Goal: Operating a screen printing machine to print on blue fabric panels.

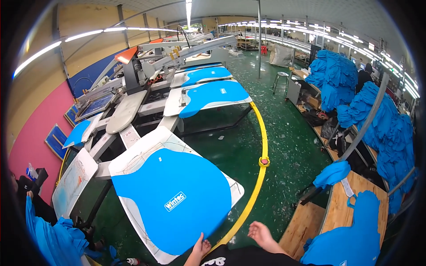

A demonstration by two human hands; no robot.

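Note:
A blue cut fabric piece (173, 199) with a small white printed label lies flat on a white printing pallet (142, 235) in front of me. My left hand (202, 244) is at the near right edge of this piece, thumb and fingers apart, and I cannot tell whether it touches the cloth. To the right of the pallet my right hand (261, 234) hangs in the air, its fingers curled in with nothing visible in them. More blue fabric (346, 241) lies on a wooden table (355, 181) at my right.
A yellow curved rail (262, 133) runs round the carousel printing machine (133, 80). Other pallets carry blue pieces (217, 93); one bare pallet (75, 179) stands at left. A person (26, 195) there holds blue cloth. Tall blue fabric piles (333, 75) fill the right side.

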